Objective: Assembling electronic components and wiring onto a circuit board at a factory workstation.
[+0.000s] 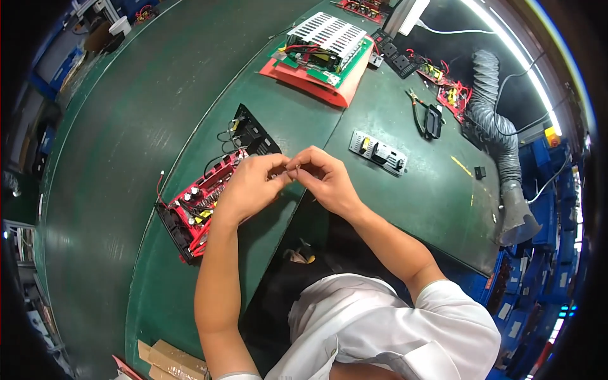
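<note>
My left hand and my right hand meet fingertip to fingertip above the green bench. Both are closed in a pinch around something too small to make out. Below and beside my left hand lies a red circuit board assembly with capacitors, wires and a black fan end, partly hidden by that hand and forearm. A black panel with sockets stands at its far end, joined to it by thin dark wires. To the right of my hands, a grey metal panel with black and yellow parts rests on the bench.
Farther back, a green circuit board under a slotted metal cover sits on an orange sheet. Pliers lie beside a black plastic part. A grey flexible duct edges the right side. A cardboard piece is at lower left.
</note>
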Tool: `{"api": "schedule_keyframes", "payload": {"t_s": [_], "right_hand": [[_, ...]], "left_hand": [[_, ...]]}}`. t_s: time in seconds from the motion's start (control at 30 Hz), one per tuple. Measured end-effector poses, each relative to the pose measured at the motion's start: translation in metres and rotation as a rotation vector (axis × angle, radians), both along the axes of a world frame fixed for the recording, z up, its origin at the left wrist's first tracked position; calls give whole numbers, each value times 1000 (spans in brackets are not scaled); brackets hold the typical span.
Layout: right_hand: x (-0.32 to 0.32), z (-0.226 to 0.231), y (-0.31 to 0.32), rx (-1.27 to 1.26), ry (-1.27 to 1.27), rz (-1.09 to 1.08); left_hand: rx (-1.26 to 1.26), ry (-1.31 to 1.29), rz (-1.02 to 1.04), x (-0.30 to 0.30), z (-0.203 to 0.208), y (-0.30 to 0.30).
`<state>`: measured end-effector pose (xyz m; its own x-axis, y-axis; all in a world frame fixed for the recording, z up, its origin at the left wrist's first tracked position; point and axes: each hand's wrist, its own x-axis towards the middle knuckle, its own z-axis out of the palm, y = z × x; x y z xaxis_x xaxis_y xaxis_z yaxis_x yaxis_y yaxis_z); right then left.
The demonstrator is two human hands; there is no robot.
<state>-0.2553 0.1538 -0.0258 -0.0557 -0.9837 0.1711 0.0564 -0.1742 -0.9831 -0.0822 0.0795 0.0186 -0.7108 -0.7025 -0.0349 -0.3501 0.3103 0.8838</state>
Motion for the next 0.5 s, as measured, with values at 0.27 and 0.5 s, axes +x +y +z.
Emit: {"api": "schedule_keyframes", "payload": {"t_s": [0.27, 0.5], "right_hand": [[-3, 9, 16, -12, 225, 38], [-12, 7, 7, 557, -146, 227]], "left_hand": [[-94, -26, -40, 10, 5, -8], [-48, -53, -17, 11, 13, -7]]}}
